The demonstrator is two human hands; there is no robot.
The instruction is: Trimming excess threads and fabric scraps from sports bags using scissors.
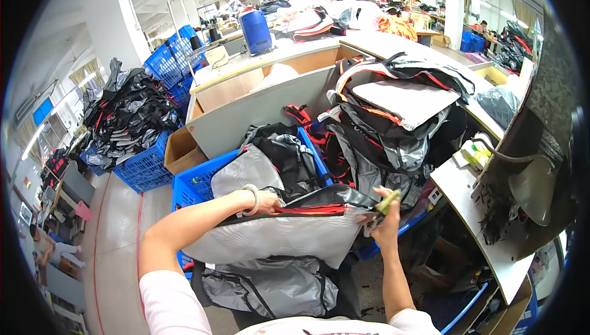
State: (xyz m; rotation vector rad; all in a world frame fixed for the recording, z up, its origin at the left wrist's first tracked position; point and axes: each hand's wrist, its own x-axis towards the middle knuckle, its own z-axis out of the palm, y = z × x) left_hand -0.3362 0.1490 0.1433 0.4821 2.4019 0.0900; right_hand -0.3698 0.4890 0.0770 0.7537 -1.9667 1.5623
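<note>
A silver-grey bag piece (pixel 283 230) with black edging and a red zipper strip (pixel 310 210) stretches across in front of me. My left hand (pixel 265 202), with a pale bangle at the wrist, is closed on its upper edge, left of the red strip. At the right end of the piece, my right hand (pixel 386 227) is closed round a small yellow-green thing (pixel 388 201), blurred and partly hidden by the fingers. Below hangs another silver bag part (pixel 267 286) with black trim, close to my body.
A blue crate (pixel 187 190) holding bag pieces stands beyond my hands. More bags (pixel 399 101) are heaped at the right. A white table (pixel 485 237) with a lamp (pixel 531 190) stands at the right. Further left, a blue crate (pixel 144 166) is piled high beside a cardboard box (pixel 182 151).
</note>
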